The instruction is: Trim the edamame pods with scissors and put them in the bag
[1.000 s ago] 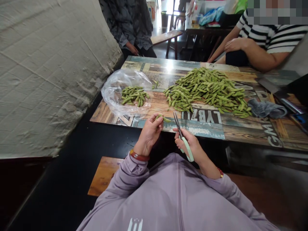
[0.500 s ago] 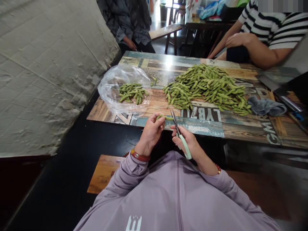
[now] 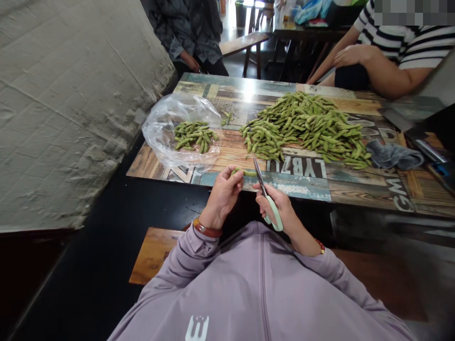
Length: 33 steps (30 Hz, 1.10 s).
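Note:
My left hand (image 3: 223,195) pinches a green edamame pod (image 3: 245,173) at the table's near edge. My right hand (image 3: 279,210) grips scissors (image 3: 266,199) with pale green handles, their blades pointing up and touching the pod's right end. A large heap of edamame pods (image 3: 305,128) lies on the patterned wooden table (image 3: 355,189) beyond my hands. To the left, a clear plastic bag (image 3: 179,130) holds a smaller pile of pods (image 3: 194,136).
A grey cloth (image 3: 393,156) lies right of the heap. A person in a striped shirt (image 3: 398,45) leans on the far right edge. Another person in dark clothes (image 3: 192,33) sits at the far left. A wooden bench (image 3: 154,255) is under me. A rough wall (image 3: 71,104) fills the left.
My hands closed together: the scissor blades moved left onto the end of the pod. The view shifted slightly; the piles have not moved.

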Tool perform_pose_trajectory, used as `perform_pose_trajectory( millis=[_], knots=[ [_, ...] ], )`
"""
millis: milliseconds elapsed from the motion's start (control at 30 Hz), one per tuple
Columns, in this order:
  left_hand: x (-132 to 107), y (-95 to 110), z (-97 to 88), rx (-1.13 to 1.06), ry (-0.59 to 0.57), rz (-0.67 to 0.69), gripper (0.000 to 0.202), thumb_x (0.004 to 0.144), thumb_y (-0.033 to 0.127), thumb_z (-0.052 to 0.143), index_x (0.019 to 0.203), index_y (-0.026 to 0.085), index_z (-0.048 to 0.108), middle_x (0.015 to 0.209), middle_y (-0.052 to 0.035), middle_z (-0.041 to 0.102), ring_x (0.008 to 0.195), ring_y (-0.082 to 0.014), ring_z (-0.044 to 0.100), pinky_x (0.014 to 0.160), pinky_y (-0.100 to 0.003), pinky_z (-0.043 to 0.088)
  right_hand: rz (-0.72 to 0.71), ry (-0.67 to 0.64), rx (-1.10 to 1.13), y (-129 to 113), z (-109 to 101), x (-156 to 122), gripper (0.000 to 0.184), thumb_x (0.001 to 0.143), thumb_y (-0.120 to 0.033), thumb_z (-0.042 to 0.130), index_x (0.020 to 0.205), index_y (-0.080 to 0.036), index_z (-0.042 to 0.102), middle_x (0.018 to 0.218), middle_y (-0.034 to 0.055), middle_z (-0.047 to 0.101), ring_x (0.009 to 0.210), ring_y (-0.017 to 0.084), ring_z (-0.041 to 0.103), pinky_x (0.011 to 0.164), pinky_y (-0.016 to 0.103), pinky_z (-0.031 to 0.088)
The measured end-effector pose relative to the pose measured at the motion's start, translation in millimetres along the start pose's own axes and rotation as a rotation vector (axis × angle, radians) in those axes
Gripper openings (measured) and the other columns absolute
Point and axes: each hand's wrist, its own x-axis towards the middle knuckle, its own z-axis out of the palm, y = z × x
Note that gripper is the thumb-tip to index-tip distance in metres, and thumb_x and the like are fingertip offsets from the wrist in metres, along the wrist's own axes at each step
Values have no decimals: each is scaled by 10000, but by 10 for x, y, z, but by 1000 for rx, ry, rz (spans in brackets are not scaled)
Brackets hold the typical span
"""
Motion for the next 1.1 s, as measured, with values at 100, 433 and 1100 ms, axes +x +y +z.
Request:
perform_pose_trajectory(
  millis=[100, 433, 1100],
  knots=[
    [34, 67, -27, -38, 2, -9, 270, 668, 223, 780, 787, 158, 546, 782, 19, 606, 529, -26, 449, 436, -148, 261, -5, 78, 64, -17, -52, 14, 510, 860, -601, 613, 1170, -196, 583, 723, -41, 546, 471, 78, 498, 420, 209, 462],
    [455, 139, 173, 432, -191, 119, 179, 787, 338, 718, 785, 169, 661, 543, 48, 428, 475, -77, 374, 468, -195, 255, -25, 193, 302, 56, -222, 99, 480, 880, -601, 606, 1180, -226, 598, 880, 9, 574, 554, 89, 517, 440, 229, 482],
    [545, 69, 174, 1243, -244, 411, 126, 858, 229, 615, 750, 164, 610, 767, -39, 602, 745, -163, 550, 709, -275, 418, -39, 175, 385, 88, -245, 110, 438, 878, -544, 647, 1164, -213, 621, 843, -11, 594, 527, 76, 529, 426, 212, 487]
  ],
)
